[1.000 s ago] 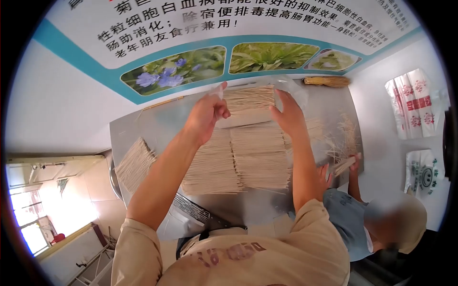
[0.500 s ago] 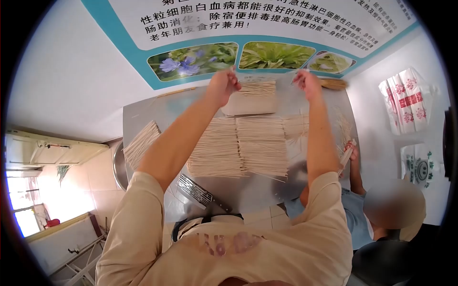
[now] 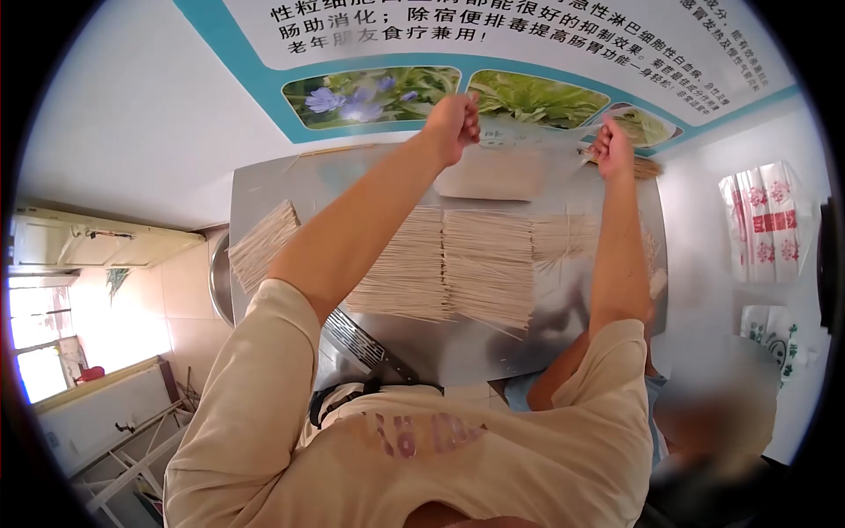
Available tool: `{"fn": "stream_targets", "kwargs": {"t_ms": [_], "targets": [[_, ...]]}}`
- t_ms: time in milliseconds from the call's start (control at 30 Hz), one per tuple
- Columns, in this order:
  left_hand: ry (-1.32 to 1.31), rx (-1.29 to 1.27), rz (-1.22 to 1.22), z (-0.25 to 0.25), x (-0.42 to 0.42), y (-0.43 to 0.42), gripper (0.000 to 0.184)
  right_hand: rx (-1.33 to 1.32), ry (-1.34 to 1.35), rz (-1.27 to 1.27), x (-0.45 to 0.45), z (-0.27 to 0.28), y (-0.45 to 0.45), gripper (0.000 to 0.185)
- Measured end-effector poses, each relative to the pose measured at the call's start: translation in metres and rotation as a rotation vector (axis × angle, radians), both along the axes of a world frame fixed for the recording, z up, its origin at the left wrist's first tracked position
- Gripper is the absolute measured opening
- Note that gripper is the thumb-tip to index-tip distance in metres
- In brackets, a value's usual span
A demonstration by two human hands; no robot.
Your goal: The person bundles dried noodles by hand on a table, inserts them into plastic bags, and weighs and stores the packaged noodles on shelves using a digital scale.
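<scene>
My left hand point(image 3: 455, 125) is closed near the back edge of the table, at the left upper corner of a clear plastic bag point(image 3: 537, 134) with faint green print. My right hand point(image 3: 613, 150) is closed at the bag's right side. The thin film stretches between both hands and is hard to make out. Below it, a pale block of dried noodles point(image 3: 493, 176) shows, apparently inside the bag. Nearer to me, two broad stacks of dried noodles point(image 3: 488, 264) lie side by side, the left one partly behind my left forearm.
Loose noodles point(image 3: 264, 239) lie at the table's left end, and a smaller pile point(image 3: 563, 236) lies at the right. A slotted metal cleaver point(image 3: 356, 343) rests at the front edge. A brush point(image 3: 647, 167) lies at back right. Another person point(image 3: 717, 405) sits close on the right.
Both hands have moved to the right with the bag, and my left hand has risen a little. The noodle block has shifted right too. The other person has leaned behind my right arm.
</scene>
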State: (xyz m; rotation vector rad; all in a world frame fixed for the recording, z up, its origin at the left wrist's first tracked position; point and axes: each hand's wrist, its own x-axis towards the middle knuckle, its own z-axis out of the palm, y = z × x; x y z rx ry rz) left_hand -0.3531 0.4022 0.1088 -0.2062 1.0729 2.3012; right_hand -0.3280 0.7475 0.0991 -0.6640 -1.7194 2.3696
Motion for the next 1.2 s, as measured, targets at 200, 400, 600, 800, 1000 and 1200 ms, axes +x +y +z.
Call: {"fn": "stream_targets", "kwargs": {"t_ms": [200, 400, 600, 800, 1000, 1200], "targets": [[-0.080, -0.094, -0.014, -0.070, 0.019, -0.043, 0.055, 0.149, 0.059, -0.052, 0.025, -0.044, -0.009, 0.030], [0.670, -1.152, 0.102, -0.115, 0.204, -0.172, 0.049, 0.491, 0.254, -0.638, 0.160, -0.071, -0.156, 0.029], [0.402, -1.604, -0.046, -0.211, 0.394, -0.355, 0.058, 0.813, -0.024, 0.640, 0.349, -0.177, -0.377, 0.026], [0.439, -1.900, 0.038, -0.219, 0.349, -0.456, 0.063, 1.277, -0.092, 0.818, 0.423, -0.230, -0.443, 0.051], [0.570, -1.928, -0.052, -0.218, 0.266, -0.488, 0.081, 1.347, -0.140, 0.840, 0.426, -0.246, -0.444, 0.046], [0.702, -1.961, -0.289, -0.238, 0.226, -0.499, 0.103, 1.044, -0.517, 0.765, 0.446, -0.200, -0.444, 0.041]]}}
